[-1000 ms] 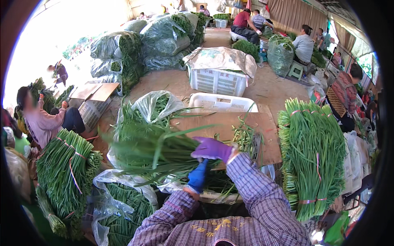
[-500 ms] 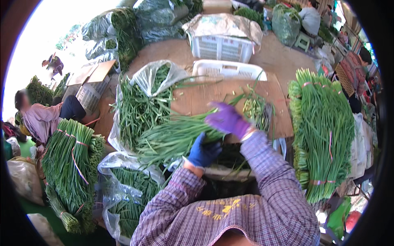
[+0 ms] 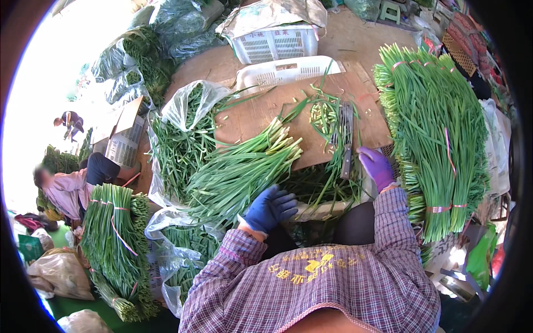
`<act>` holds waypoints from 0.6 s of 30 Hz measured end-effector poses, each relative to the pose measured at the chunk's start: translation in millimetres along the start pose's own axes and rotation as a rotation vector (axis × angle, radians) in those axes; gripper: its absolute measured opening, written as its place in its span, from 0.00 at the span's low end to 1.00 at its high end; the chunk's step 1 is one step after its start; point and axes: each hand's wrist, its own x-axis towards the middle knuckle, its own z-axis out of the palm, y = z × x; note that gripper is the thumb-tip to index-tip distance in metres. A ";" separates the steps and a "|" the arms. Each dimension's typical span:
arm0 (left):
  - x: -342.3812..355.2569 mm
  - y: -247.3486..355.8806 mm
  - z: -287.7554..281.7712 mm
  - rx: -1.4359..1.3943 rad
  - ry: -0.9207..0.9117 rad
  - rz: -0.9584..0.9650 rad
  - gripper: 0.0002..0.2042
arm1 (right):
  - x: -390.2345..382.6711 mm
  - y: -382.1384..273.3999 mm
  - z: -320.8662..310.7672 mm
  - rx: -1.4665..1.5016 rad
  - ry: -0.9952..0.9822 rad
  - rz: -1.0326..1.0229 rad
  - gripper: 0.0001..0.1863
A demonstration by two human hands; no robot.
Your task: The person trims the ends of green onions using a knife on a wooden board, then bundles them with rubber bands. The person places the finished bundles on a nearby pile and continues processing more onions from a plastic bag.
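A loose bunch of garlic chives (image 3: 244, 166) lies across the near left of a brown board (image 3: 239, 125), its pale cut ends toward the board's middle. Just below the bunch is my left hand (image 3: 270, 209) in a blue glove, fingers stretched and holding nothing. My right hand (image 3: 377, 168), gloved in purple, is off the board's near right corner with its fingers apart and nothing visible in them. To its left lies a knife (image 3: 347, 158), handle toward me, its blade beside a small pile of cut stem ends (image 3: 323, 115).
Bagged loose greens (image 3: 180, 150) stand left of the board. Tied chive bundles are stacked on the right (image 3: 436, 139) and the left (image 3: 114, 238). Beyond the board are a white basket (image 3: 286, 72) and a covered white crate (image 3: 272, 47). A person (image 3: 69, 188) sits at the left.
The chives have left my hands and now rest on the board. My right hand has moved right, toward the knife; my left has drawn back slightly. The view has also shifted.
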 end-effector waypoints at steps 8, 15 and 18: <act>23.1 32.6 81.0 1.904 0.492 1.333 0.22 | 19.1 27.6 56.3 0.474 -0.201 0.245 0.15; 57.3 73.1 53.5 2.223 0.553 1.089 0.20 | 22.0 37.3 63.5 0.630 -0.134 0.305 0.07; 58.1 80.7 32.0 2.186 0.605 1.160 0.24 | 22.5 46.2 48.4 0.723 -0.039 0.294 0.07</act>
